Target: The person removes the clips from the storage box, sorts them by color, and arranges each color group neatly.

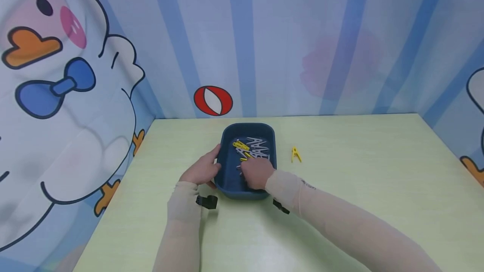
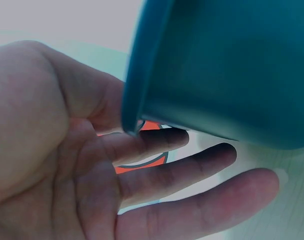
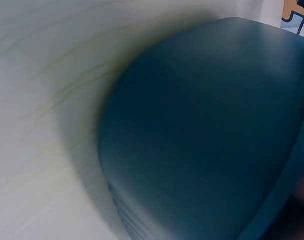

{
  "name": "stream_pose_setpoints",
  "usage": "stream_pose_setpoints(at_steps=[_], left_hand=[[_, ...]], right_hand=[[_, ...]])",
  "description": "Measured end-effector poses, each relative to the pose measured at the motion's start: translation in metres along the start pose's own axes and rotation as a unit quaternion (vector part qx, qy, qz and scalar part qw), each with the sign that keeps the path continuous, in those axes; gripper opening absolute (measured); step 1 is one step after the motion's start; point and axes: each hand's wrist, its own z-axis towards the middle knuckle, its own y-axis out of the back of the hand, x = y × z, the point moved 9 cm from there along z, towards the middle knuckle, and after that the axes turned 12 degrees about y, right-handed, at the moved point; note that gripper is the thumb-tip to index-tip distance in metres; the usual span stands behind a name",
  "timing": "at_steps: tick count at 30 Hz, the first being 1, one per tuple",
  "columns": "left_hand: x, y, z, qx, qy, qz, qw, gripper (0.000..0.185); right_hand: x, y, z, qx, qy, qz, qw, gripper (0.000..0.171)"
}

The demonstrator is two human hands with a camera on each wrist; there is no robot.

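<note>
Nearest the viewer, two sleeved forearms reach forward over the pale green desk (image 1: 340, 205), each with a small black wrist camera strapped on; the left hand (image 1: 200, 170) lies against the left wall of the dark blue tray (image 1: 228, 188), seemingly to steady it while the other hand works; its wrist view shows the fingers (image 2: 192, 170) straight and slightly spread along the outside of the tray wall, thumb up by the rim, not curled round anything.

The right hand (image 1: 257, 172) is lowered into the near half of the tray, back of the hand upward, over the nearest clothes pegs; whether its fingers are apart or pinched on a peg cannot be told, since the head view hides them under the hand and its wrist view shows only the outer wall of the tray and the desk.

Farther in, the heap of yellow and white pegs (image 1: 252, 149) lies loose in the far half of the tray; the tray keeps them gathered in one place; one yellow peg (image 1: 295, 155) lies alone on the desk, apart from the tray's right side.

Beyond stands a striped blue backdrop (image 1: 264, 41) with a cartoon duck.
</note>
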Motion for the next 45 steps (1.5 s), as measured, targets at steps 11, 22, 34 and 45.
stream_pose_setpoints(at_steps=[11,22,34,45], left_hand=[[0.000,-0.001,0.001,0.003,-0.002,-0.002,1.0000,0.066],[0.002,-0.002,0.003,-0.001,0.012,0.004,0.9999,0.065],[0.000,-0.001,0.001,-0.002,0.004,0.011,0.9999,0.065],[-0.001,-0.001,0.001,-0.007,0.001,0.026,0.9997,0.062]], right_hand=[[-0.006,-0.003,0.001,-0.023,-0.040,0.045,0.998,0.019],[-0.006,0.000,-0.001,-0.047,-0.043,0.088,0.994,0.027],[-0.003,0.001,-0.002,-0.091,-0.021,0.138,0.986,0.009],[-0.014,0.018,-0.007,-0.103,-0.077,0.243,0.962,0.016]])
